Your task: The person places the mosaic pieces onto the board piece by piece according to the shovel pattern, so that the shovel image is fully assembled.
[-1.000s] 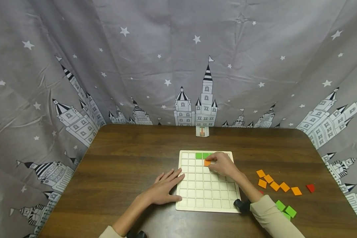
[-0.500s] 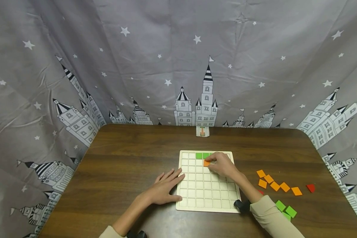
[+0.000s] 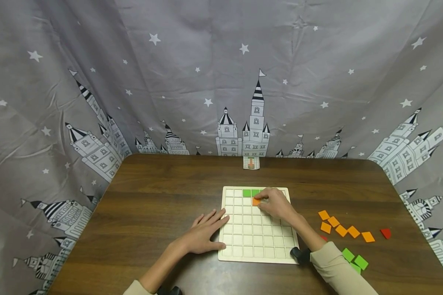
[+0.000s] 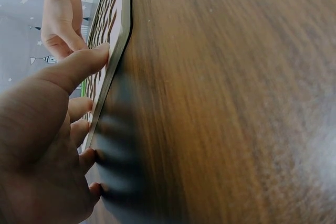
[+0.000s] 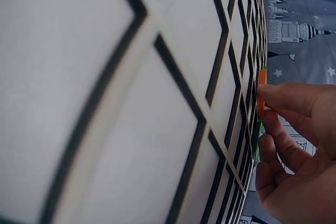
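Note:
A pale wooden grid board lies on the brown table. Green square tiles sit in cells of its far row, partly covered by the right hand. My right hand pinches an orange square tile between thumb and fingers, over the second row just below the green ones. In the right wrist view the orange tile is close to the board's surface, its edge under the thumb. My left hand rests at the board's left edge with fingers spread; in the left wrist view its thumb touches the rim.
Right of the board lie several loose orange tiles, several green tiles and a red piece; another red piece is partly behind the right forearm. A small card with a printed grid stands at the table's back edge against the grey curtain.
The orange tile has shifted very slightly to the left in the right hand's pinch. The left hand and the board have stayed put.

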`<state>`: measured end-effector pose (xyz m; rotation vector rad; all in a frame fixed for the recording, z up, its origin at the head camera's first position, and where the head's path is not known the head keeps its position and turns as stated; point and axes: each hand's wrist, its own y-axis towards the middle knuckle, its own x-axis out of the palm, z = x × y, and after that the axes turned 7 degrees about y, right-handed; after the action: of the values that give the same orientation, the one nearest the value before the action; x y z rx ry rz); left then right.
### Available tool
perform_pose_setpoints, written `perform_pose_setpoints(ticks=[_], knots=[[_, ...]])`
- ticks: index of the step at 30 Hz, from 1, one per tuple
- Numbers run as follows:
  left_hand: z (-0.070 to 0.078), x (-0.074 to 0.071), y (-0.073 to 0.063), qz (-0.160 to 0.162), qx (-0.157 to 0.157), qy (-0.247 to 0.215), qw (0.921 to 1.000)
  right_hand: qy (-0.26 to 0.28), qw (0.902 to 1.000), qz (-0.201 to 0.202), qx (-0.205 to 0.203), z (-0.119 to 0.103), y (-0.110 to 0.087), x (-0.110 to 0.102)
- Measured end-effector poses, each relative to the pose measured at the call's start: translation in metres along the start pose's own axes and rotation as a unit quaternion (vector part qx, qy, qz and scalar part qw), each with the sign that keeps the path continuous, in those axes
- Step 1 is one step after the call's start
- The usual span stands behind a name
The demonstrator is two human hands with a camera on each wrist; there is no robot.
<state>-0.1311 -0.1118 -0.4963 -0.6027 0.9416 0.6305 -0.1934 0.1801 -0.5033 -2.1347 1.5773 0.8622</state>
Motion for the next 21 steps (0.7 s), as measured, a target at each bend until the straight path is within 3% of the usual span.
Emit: perform_pose_setpoints(ticks=[21], knots=[[-0.0013, 0.0003, 0.0009, 0.003, 0.002, 0.004, 1.0000, 0.015, 0.9996, -0.015, -0.020, 0.0020, -0.0019, -0.0002]])
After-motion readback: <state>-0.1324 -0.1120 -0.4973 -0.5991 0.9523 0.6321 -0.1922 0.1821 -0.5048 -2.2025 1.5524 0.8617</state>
